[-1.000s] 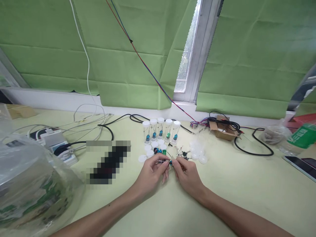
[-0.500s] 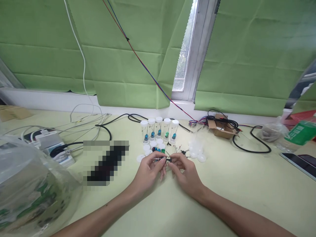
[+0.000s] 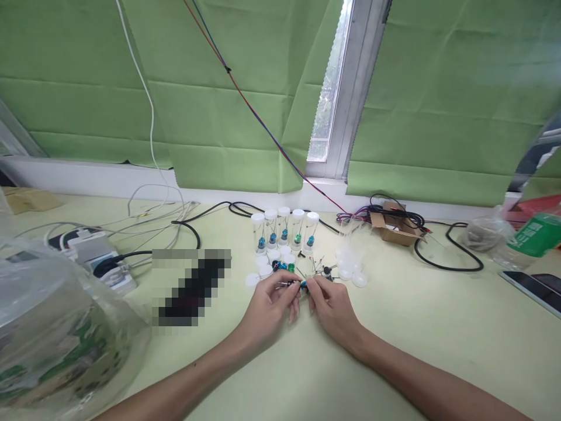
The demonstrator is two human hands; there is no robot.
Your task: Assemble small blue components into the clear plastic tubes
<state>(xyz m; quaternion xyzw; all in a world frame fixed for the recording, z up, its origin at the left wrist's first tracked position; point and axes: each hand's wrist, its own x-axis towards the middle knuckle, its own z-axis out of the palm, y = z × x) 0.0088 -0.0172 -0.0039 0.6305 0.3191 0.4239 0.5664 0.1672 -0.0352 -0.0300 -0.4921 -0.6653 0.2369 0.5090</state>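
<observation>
My left hand [image 3: 272, 297] is closed in a pinch on a small dark part with a thin rod, mostly covered by the fingers. My right hand [image 3: 332, 303] meets it from the right, fingertips pinched on a small blue piece [image 3: 303, 285] at the part's end. Just beyond my fingers lie small blue and black parts [image 3: 280, 266], a green piece [image 3: 291, 267], and loose thin rods with black ends [image 3: 326, 271]. Several clear tubes with white caps [image 3: 284, 228] stand in a group behind, each holding a blue or green piece with a rod.
White caps [image 3: 253, 280] lie left of the loose parts, clear empty tubes [image 3: 350, 251] to the right. Cables and a cardboard box [image 3: 397, 231] sit by the wall. A power strip [image 3: 116, 278] and a large plastic bag [image 3: 61, 339] are left; a phone [image 3: 530, 289] and bottle [image 3: 532, 237] right.
A blue piece now shows at the end of the dark part, where only black showed before. My right fingertips have closed in on it. The view has shifted slightly.
</observation>
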